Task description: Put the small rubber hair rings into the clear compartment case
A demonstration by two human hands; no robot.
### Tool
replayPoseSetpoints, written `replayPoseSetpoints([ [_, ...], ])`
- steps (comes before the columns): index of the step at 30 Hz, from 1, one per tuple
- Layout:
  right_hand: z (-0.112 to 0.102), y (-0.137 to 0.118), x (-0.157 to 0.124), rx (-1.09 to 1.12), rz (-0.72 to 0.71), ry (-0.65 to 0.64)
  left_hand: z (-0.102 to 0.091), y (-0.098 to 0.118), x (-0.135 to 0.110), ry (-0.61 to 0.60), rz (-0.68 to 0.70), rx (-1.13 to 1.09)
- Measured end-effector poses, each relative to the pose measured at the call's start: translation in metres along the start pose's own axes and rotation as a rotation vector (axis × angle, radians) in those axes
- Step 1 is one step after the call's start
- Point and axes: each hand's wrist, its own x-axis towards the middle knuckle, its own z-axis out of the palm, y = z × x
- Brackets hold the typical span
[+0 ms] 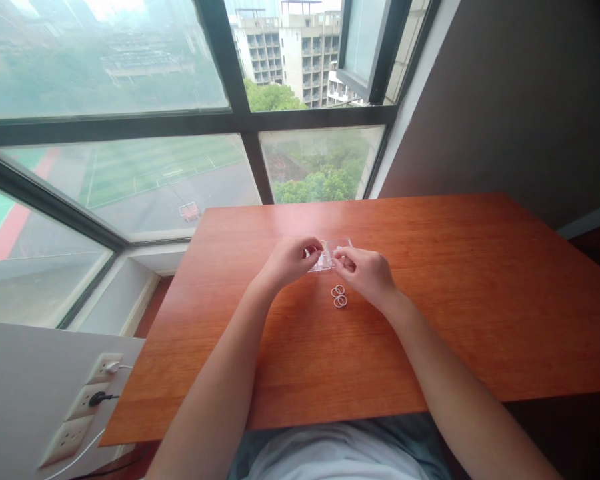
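A small clear plastic box (330, 252) lies near the middle of the wooden table (480, 300). My left hand (291, 260) is closed in a pinch at the box's left edge. My right hand (365, 272) is pinched at the box's right front, fingers pressed together; what they hold is too small to name. Just in front of the box, beside my right hand, lie several small white rings (339, 295) touching each other on the tabletop.
A large window (130, 120) runs along the table's far and left sides. A dark wall (520, 100) stands at the right. Wall sockets (87, 400) with plugged cables sit low at the left, below the table edge.
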Motion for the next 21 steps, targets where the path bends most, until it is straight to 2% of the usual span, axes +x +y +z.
replayPoseSetpoints([
  [5, -0.0007, 0.0000, -0.0005, 0.005, -0.016, 0.029, 0.0010, 0.0014, 0.0003, -0.015, -0.011, -0.081],
  [13, -0.0022, -0.0015, -0.0015, -0.003, -0.046, 0.061, 0.0032, 0.0087, 0.0015, -0.129, -0.010, -0.267],
  [21, -0.0011, -0.0006, -0.0011, 0.025, -0.084, 0.108, 0.0067, 0.0077, 0.0015, -0.085, -0.015, -0.220],
])
